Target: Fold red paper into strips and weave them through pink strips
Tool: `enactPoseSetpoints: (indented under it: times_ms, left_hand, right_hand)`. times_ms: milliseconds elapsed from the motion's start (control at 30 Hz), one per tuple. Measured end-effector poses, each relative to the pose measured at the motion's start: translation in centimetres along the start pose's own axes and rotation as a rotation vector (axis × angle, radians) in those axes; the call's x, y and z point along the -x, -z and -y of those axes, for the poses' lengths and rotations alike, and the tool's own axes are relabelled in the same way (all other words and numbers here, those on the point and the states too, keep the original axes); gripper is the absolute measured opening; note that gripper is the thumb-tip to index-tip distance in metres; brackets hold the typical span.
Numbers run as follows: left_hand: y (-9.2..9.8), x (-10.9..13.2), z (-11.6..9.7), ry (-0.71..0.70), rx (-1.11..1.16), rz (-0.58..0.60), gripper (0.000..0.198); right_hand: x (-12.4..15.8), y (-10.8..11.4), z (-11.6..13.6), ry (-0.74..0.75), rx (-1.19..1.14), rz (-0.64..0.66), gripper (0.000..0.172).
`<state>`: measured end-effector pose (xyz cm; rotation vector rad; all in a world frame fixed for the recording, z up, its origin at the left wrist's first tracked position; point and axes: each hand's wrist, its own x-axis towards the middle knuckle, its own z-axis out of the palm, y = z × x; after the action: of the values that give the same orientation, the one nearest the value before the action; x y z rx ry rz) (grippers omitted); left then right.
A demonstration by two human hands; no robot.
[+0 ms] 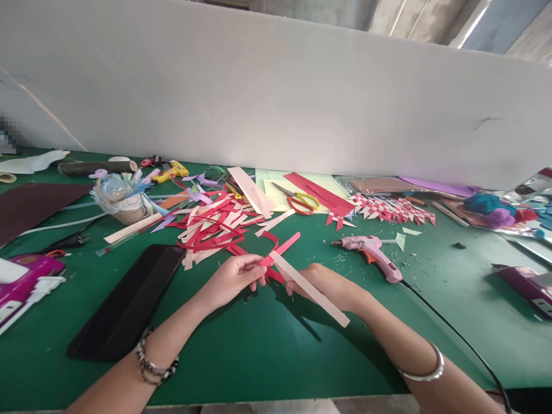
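Above the green table, my left hand [241,276] pinches crossed red strips [271,257] between thumb and fingers. A long pale pink strip [314,290] runs from that crossing down to the right, passing in front of my right hand [317,279]. The fingers of my right hand are closed on the end of a red strip [276,277], partly hidden behind the pale one. Just beyond my hands lies a heap of loose red and pale pink strips [211,224]. A pink glue gun [375,253] rests to the right of my right hand.
Red and yellow scissors [302,201] lie on pale yellow sheets [263,178] at the back. Woven red-and-white pieces [392,207] are behind the glue gun, whose black cord [452,330] trails to the front right. A black phone-like slab [129,305] lies left of my hands.
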<state>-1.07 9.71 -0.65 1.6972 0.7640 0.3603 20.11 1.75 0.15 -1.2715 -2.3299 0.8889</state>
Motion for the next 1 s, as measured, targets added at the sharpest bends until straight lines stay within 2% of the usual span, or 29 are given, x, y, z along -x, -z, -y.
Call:
enactPoseSetpoints:
  times_ms: [133, 333, 467, 633, 733, 867, 1000]
  left_hand:
    - [-0.2, 0.1, -0.5, 0.014, -0.029, 0.012, 0.04]
    - [-0.2, 0.3, -0.6, -0.013, -0.032, 0.021, 0.044]
    - [-0.2, 0.3, -0.4, 0.017, -0.012, 0.04, 0.039]
    - [-0.3, 0.2, -0.4, 0.029, -0.038, 0.004, 0.039]
    - [-0.4, 0.2, -0.4, 0.043, -0.013, 0.004, 0.037]
    - [-0.6, 0.2, -0.4, 0.062, 0.077, 0.041, 0.035]
    - [-0.7, 0.2, -0.5, 0.079, 0.094, 0.049, 0.037]
  right_hand:
    - [0.0, 0.0, 0.5, -0.053, 0.066, -0.028, 0.02]
    - [-0.3, -0.6, 0.6, 0.017, 0.056, -0.045, 0.027]
    - [-0.5, -0.9, 0.8, 0.028, 0.054, -0.029, 0.029]
    - [-0.6, -1.0, 1.4, -0.06, -0.083, -0.173, 0.037]
    - [-0.7, -1.2, 1.9, -0.128, -0.115, -0.248, 0.03]
    - [-1.0, -2.0, 2.2, -0.244, -0.105, -0.261, 0.017]
    - [-1.1, -2.6, 2.1, -0.251, -0.195, -0.233, 0.022]
